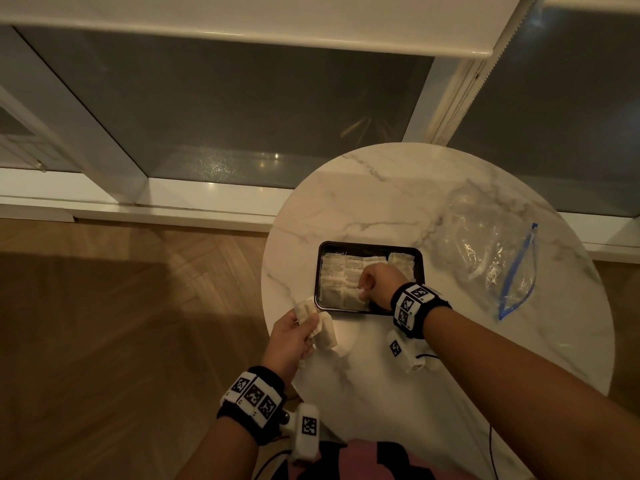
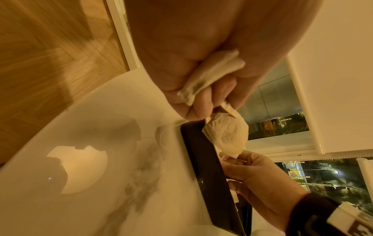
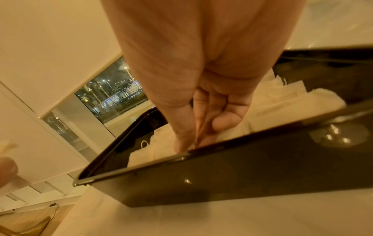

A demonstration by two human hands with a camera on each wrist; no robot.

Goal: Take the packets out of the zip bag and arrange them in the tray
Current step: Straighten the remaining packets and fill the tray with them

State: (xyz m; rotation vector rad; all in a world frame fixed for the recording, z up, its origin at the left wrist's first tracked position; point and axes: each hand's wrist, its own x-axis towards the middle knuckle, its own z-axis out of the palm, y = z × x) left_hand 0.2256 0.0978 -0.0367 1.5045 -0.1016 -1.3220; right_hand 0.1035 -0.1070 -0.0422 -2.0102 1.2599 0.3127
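Note:
A black tray [image 1: 367, 244] on the round marble table [image 1: 381, 188] is lined with several white packets [image 1: 332, 271]. My right hand [image 1: 363, 289] reaches into the tray's near side, fingers curled, thumb and forefinger pinching a packet there; the right wrist view shows this hand [image 3: 189, 143] just behind the tray rim [image 3: 242, 159], on the packets [image 3: 282, 108]. At the table's left edge my left hand [image 1: 308, 323] grips a few more packets [image 1: 325, 332], folded in the palm [image 2: 214, 71] and dangling [image 2: 228, 134]. The clear zip bag [image 1: 491, 258] with a blue zip lies crumpled to the right, apart from both hands.
The table stands beside a window sill and dark glass panes. Wooden floor [image 1: 121, 323] lies to the left, below the table edge. Bare marble shows in front of the tray and behind it. A thin cable runs near my right forearm.

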